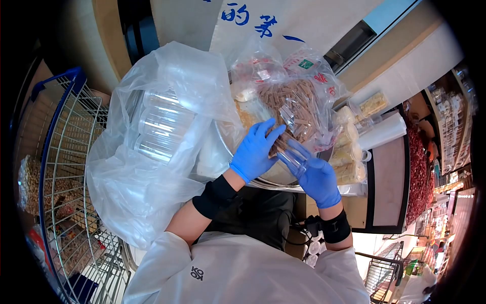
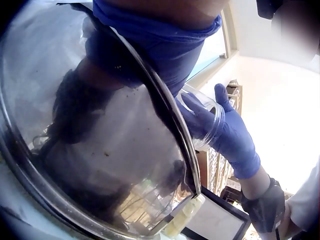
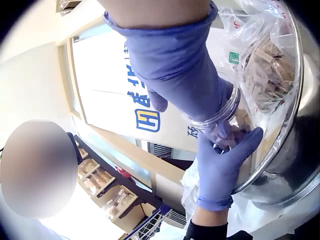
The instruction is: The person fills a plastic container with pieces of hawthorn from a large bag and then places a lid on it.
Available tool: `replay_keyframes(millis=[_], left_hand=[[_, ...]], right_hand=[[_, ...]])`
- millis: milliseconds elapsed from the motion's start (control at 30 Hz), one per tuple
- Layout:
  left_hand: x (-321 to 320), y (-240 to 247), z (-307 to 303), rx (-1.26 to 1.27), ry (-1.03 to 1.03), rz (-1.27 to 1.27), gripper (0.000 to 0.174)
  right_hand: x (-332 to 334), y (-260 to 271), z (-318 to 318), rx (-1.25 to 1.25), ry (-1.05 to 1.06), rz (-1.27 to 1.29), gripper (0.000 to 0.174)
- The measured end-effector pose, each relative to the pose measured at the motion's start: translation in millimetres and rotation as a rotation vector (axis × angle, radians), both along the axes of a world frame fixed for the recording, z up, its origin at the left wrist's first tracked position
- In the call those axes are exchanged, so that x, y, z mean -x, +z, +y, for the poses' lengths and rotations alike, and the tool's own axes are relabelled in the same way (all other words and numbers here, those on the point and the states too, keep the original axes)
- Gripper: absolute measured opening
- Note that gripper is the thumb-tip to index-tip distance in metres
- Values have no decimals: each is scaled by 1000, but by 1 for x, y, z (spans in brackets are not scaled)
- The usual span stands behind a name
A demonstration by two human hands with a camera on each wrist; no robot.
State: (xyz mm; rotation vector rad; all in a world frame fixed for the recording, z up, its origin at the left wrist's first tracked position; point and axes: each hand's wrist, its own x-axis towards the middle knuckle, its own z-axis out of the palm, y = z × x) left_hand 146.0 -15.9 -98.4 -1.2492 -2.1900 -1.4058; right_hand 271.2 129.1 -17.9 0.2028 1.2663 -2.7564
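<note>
My right hand [image 1: 320, 181], in a blue glove, holds a clear plastic jar [image 2: 219, 121] by its side. The jar's ribbed mouth faces my left hand [image 1: 255, 153], also in a blue glove. Some brown stick-like pieces [image 3: 227, 138] are gripped in the left fingers at the jar's mouth. Just beyond both hands, a clear bag [image 1: 324, 83] is full of similar brown sticks [image 1: 291, 104]. It lies over a wide steel basin [image 2: 192, 165] whose rim curves below the hands.
On the left, a large translucent bag [image 1: 121, 167] contains several clear jars [image 1: 164, 126]. Jars with pale yellow contents [image 1: 349, 169] stand at the right, beside a white plastic roll [image 1: 385, 131]. A shopping cart [image 1: 63, 152] is at far left. Another person [image 3: 42, 170] appears in the right wrist view.
</note>
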Motion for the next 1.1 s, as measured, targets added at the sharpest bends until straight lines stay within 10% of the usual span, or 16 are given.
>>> replay_keyframes(millis=[800, 1100], left_hand=[[0, 1, -2, -13, 14, -54, 87], [19, -4, 1, -239, -44, -307, 89]], right_hand=[[0, 6, 10, 9, 52, -8, 65], [11, -12, 76, -983, -697, 144, 29]])
